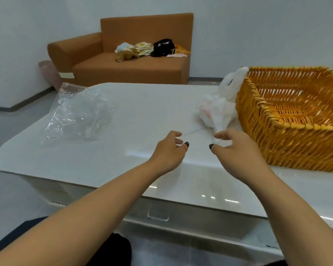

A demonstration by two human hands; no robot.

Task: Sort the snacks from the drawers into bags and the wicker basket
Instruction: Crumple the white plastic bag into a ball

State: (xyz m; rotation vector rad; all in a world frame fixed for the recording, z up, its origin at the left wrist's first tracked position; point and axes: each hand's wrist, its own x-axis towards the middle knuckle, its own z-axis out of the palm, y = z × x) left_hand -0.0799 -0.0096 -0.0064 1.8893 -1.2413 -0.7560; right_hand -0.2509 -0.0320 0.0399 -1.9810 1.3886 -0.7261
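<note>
A crumpled white plastic bag (217,110) lies on the white table top (135,120), touching the left wall of the empty orange wicker basket (258,131). My right hand (235,150) has curled fingers pinching the bag's near end. My left hand (169,150) is curled too, and a thin stretched strip of the bag runs to its fingertips. A crinkled clear plastic bag (77,114) lies at the table's left side. No snacks are visible.
A closed drawer with a clear handle (158,215) sits in the table's front below my arms. Behind the table stands a brown sofa (131,66) with a plush toy, papers and a black bag on its seat. Grey floor lies to the left.
</note>
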